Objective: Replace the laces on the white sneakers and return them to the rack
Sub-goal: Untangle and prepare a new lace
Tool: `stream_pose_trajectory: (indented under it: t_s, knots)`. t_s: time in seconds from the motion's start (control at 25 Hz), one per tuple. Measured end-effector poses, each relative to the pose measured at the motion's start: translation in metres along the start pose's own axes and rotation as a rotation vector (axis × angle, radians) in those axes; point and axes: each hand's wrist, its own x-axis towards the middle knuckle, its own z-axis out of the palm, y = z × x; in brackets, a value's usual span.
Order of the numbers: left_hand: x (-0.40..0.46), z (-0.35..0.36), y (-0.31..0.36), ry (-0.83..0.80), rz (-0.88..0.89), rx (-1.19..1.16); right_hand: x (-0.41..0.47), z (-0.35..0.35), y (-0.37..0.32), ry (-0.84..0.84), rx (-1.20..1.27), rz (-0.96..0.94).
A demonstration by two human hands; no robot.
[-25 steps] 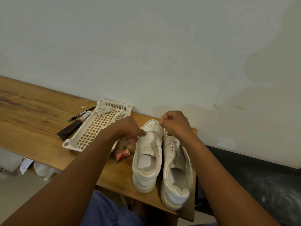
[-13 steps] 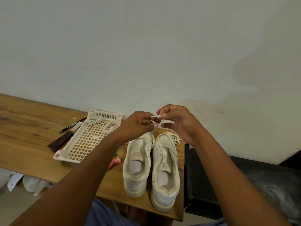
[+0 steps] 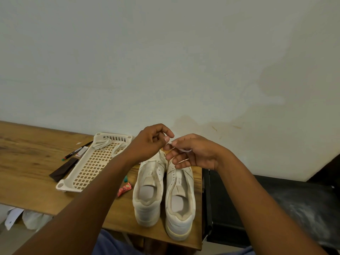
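Here the left hand (image 3: 150,144) and right hand (image 3: 191,153) each pinch the white lace (image 3: 181,150), lifted above the toes, likely to even its ends for threading; both white sneakers (image 3: 165,192) stand side by side on the tabletop (image 3: 27,162).

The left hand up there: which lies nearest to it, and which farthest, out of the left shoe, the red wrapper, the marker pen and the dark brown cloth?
From the left hand, in the head view:
1. Left shoe, just below the hand.
2. Red wrapper, lower down on the table, beside that shoe.
3. Marker pen, out to the left past the basket.
4. Dark brown cloth, farthest left, near the pen.
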Motion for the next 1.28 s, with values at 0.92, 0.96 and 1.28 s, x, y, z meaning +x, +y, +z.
stream_pose_trajectory:
  t_s: [0.92,0.96,1.28]
  knots:
    - [0.002,0.007,-0.003,0.098,-0.066,-0.305,0.008,0.010,0.009,-0.238,0.001,-0.226]
    - [0.002,0.006,-0.005,0.090,-0.071,-0.333,0.006,0.009,0.008,-0.232,0.026,-0.221]
    - [0.001,0.005,-0.006,0.027,-0.074,-0.396,0.004,0.003,0.010,-0.210,0.058,-0.192]
